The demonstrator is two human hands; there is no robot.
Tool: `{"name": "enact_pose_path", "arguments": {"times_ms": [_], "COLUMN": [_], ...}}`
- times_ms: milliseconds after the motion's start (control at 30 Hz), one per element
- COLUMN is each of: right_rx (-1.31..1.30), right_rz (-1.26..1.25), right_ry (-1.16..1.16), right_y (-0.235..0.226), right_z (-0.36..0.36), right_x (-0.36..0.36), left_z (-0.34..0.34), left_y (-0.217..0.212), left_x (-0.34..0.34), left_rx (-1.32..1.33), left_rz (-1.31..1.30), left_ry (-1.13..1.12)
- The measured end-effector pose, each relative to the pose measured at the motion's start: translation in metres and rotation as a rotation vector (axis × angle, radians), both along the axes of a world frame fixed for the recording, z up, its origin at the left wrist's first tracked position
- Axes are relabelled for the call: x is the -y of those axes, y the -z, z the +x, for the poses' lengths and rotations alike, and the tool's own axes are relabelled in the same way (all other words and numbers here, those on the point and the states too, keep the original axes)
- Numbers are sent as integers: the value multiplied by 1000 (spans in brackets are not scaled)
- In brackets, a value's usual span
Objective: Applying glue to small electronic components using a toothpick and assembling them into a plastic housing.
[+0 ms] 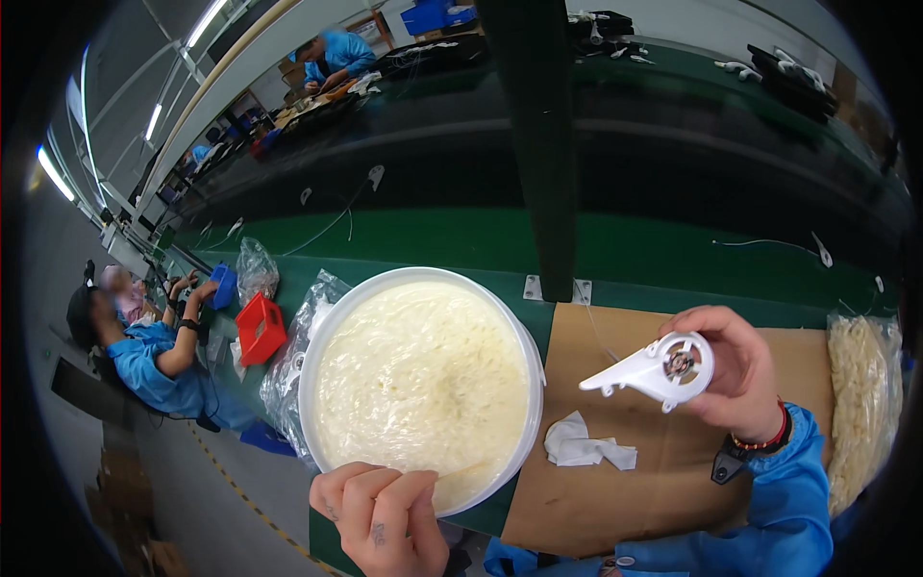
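A round white tub (306,385) full of pale yellow, grease-like paste (423,375) stands in front of me. Over its near rim, my left hand (380,514) pinches a thin pale stick (466,470), its tip angled across the paste. To the right of the tub, my right hand (738,375) grips a white plastic housing (654,372) by its round end. Inside that round end sits a metallic part behind spokes, and the tapered end points left. A thin wire runs up from near the housing. My right fingertips are partly hidden behind it.
Brown cardboard (615,500) covers the bench, with a crumpled white tissue (585,444) on it. A bag of pale pieces (860,413) lies at right. A green post (538,144) rises behind the tub. Left are a red bin (260,330) and a co-worker (159,356). White parts lie on the conveyor (385,192).
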State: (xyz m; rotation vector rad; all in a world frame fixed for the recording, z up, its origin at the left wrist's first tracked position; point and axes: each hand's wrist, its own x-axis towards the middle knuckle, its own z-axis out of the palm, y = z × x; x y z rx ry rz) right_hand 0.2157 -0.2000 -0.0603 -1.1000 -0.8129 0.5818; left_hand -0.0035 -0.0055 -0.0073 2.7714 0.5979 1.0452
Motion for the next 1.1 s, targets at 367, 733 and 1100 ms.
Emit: {"name": "enact_pose_path", "arguments": {"times_ms": [367,733,1100], "right_rx": [450,537,575], "right_rz": [35,98,97], "right_ry": [20,109,127], "right_y": [-4,-11,-10], "right_z": [-35,-43,-43], "right_x": [-1,10,13], "left_z": [19,37,37], "left_y": [7,12,7], "left_x": [29,50,54], "left_rx": [313,305,238], "left_rz": [-236,-240,-209], "left_ry": [397,484,461]}}
